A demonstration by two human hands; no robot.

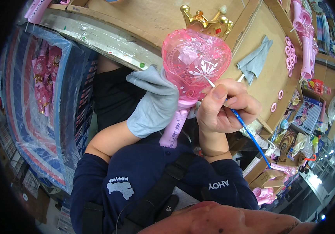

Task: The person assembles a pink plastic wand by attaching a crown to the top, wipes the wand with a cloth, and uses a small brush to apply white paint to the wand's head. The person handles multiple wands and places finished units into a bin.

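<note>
My left hand [153, 103], in a grey glove, grips a pink toy wand [194, 58] by its handle just under the heart-shaped clear head. A gold crown [206, 21] tops the head. My bare right hand [224, 107] pinches a thin blue-handled paintbrush [249, 134]. The brush tip touches a white fan-shaped pattern [206, 70] on the front of the heart. Both hands are raised close in front of my chest.
A cardboard-covered worktable [152, 17] lies behind the wand, with a grey cloth [257, 58] and pink rings [290, 58] on it. More pink wands [305, 39] lie at the far right. A plastic-lined bag of finished toys [46, 74] stands at left.
</note>
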